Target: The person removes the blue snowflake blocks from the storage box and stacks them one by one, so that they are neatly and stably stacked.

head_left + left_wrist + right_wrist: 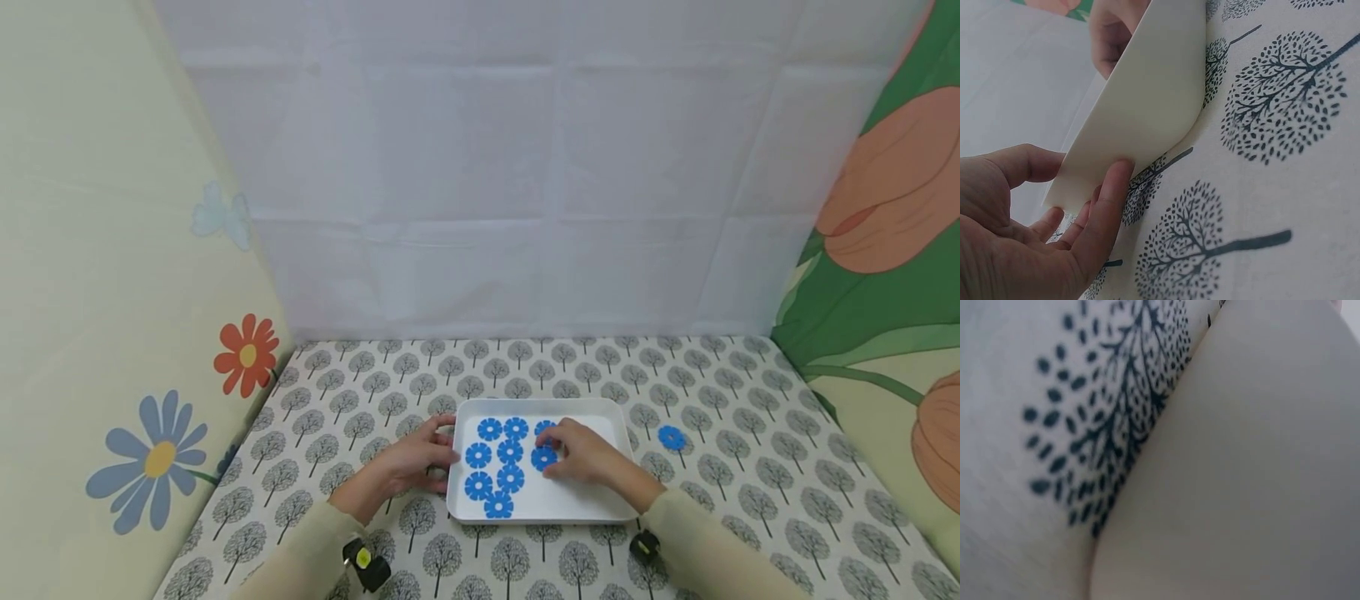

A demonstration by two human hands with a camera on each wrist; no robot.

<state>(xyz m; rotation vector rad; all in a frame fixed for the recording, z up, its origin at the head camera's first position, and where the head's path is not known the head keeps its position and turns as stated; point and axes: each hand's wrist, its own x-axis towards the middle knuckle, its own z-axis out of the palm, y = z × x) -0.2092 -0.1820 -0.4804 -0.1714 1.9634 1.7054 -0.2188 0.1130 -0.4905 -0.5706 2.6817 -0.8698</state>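
Note:
A white rectangular tray [588,500] lies on the cloth, holding several blue notched plastic discs [477,486] in rough columns. My left hand [412,458] holds the tray's left side; the left wrist view shows the thumb at the rim and fingertips [1119,175] against the outer wall. Inside the tray, my right hand [583,454] reaches over the rightmost column, with thumb and index finger around a blue disc [542,458]. Another blue disc [545,427] just behind is partly covered by this hand. The right wrist view catches only the tray's outer wall [1229,475] and cloth.
One more blue disc [672,437] lies on the tree-print tablecloth [720,471], right of the tray. A white sheet [487,183] hangs behind the table, with flower-printed panels [135,317] at both sides. Dark bands [366,565] are worn on both wrists.

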